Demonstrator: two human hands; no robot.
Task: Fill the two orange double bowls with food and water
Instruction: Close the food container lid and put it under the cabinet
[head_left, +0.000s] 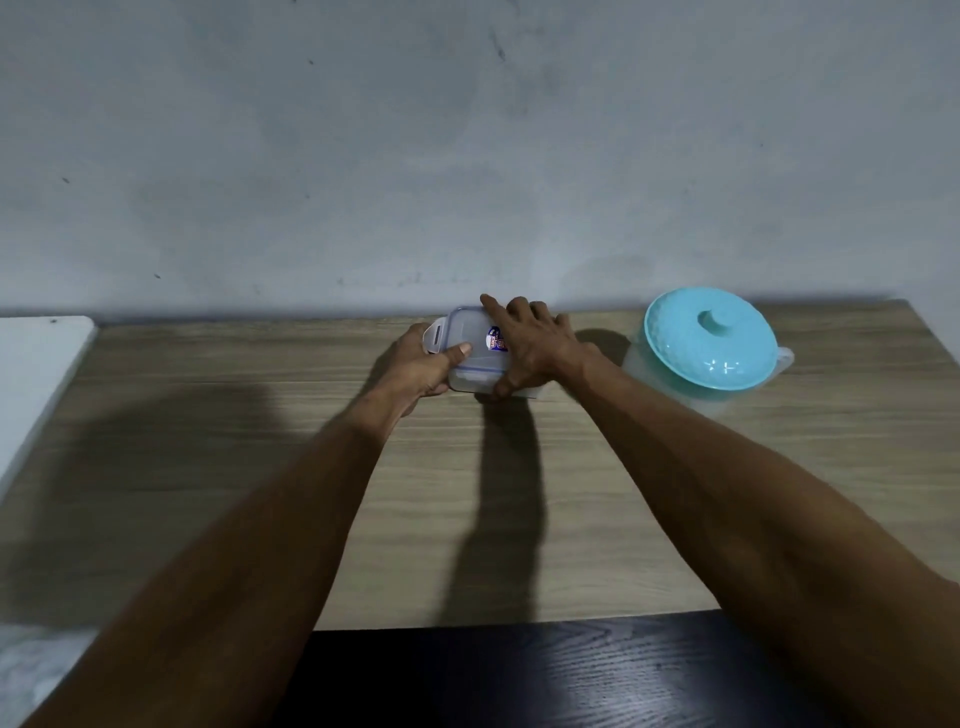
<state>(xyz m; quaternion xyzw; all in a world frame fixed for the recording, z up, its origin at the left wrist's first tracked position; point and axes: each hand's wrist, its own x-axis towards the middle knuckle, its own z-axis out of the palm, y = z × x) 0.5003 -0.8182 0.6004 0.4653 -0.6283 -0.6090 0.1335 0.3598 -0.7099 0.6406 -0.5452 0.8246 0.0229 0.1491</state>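
A small clear plastic container (470, 345) with a blue-sealed clip lid and a round sticker sits on the wooden table (208, 415) near the wall. My left hand (423, 366) grips its left end, thumb on the lid beside a raised clip flap. My right hand (535, 348) lies over the lid's right side, fingers spread across the top and thumb curled at the front edge. A clear pitcher with a turquoise lid (709, 345) stands to the right. No orange bowls are in view.
A grey wall rises directly behind the table. A white surface (36, 374) adjoins the table at the left. A dark wooden surface (519, 680) lies below the table's front edge. My arms cast long shadows across the tabletop.
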